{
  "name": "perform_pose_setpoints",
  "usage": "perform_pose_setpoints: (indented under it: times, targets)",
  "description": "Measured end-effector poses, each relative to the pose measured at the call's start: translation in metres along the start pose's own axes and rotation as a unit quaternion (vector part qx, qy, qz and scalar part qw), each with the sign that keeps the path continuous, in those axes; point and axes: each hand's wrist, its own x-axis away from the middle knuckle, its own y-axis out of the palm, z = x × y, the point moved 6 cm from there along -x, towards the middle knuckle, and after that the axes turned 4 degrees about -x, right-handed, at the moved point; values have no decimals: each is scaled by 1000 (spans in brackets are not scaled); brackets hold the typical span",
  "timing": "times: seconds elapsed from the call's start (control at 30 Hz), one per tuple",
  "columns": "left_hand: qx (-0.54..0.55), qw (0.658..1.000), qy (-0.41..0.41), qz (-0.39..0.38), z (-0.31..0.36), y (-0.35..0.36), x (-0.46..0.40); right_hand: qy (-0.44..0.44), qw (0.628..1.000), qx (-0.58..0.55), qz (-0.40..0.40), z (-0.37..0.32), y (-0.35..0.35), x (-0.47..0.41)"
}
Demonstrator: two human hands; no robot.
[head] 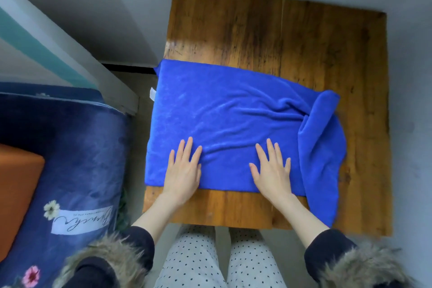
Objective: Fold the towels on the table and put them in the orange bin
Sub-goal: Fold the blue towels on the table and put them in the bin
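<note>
A bright blue towel (233, 112) lies spread across the near half of a wooden table (268, 30). Its right end is bunched and folded over, and it hangs toward the table's front right edge. My left hand (183, 168) presses flat on the towel's near left part with straight fingers. On the near right part, my right hand (272, 168) lies flat in the same way. An orange bin (16, 182) shows at the far left edge, only partly in view.
A dark blue blanket (77, 159) with flowers and a label lies on a bed left of the table, and the bin sits on it. A grey wall stands behind the table and to its right. My knees are under the table's front edge.
</note>
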Motion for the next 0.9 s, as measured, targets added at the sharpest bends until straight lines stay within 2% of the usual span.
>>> perform_pose_setpoints:
  times: [0.17,0.27,0.37,0.5,0.63,0.77,0.9]
  targets:
    - [-62,991,113,-17,75,8,-32,65,987,-61,131,75,-50,-7]
    - [-71,986,146,-20,119,12,-51,127,974,-94,163,126,-65,-13]
    - [-87,984,152,-21,157,17,-70,174,956,-160,174,167,-72,-23]
    - [-100,983,155,-18,196,21,-90,186,948,-167,196,198,-80,-38]
    - [-99,989,109,-29,211,30,-97,224,927,-248,171,219,-79,-55]
    - [-97,991,95,-16,214,33,-96,223,890,-374,136,232,-77,-72]
    - [-112,990,88,-19,216,27,-96,190,865,-422,196,253,-106,-78]
